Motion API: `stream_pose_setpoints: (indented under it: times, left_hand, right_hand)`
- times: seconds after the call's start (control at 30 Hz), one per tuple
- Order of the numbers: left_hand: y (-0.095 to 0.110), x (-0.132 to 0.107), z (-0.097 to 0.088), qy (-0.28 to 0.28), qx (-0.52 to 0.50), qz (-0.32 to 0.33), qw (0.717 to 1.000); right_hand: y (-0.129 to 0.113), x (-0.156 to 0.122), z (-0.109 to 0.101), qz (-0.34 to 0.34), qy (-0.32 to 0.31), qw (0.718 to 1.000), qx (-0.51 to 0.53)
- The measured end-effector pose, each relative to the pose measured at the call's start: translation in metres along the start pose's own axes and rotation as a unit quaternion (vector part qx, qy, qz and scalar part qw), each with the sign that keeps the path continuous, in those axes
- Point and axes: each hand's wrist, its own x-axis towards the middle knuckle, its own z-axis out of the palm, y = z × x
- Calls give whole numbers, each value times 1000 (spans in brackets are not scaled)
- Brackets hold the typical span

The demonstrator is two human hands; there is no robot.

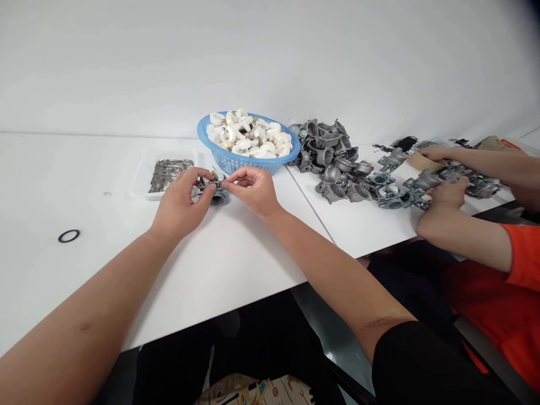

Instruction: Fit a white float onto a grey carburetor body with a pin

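My left hand and my right hand meet over a small grey metal carburetor body with a white part on top, just above the white table. Fingers of both hands are curled and pinch this piece from either side. Behind it stands a blue plastic basket filled with several white plastic floats. To the left lies a clear tray holding several thin metal pins.
A heap of grey metal carburetor bodies lies on the adjoining table to the right. A co-worker in an orange shirt handles parts there with both hands. A black rubber ring lies at the left. The table edge runs near me.
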Motion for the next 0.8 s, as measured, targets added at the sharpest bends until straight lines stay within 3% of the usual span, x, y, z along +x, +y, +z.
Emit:
stream_pose_setpoints:
  times: [0.27, 0.47, 0.8]
  left_hand:
    - [0, -1, -1, 8, -15, -16, 1000]
    - [2, -1, -2, 15, -30, -36, 999]
    - [5, -4, -4, 5, 5, -48, 999]
  right_hand:
    - [-3, -2, -2, -66, -6, 996, -66]
    - [-5, -1, -2, -64, -2, 995, -80]
    - [-3, 1, -1, -94, -18, 994, -42]
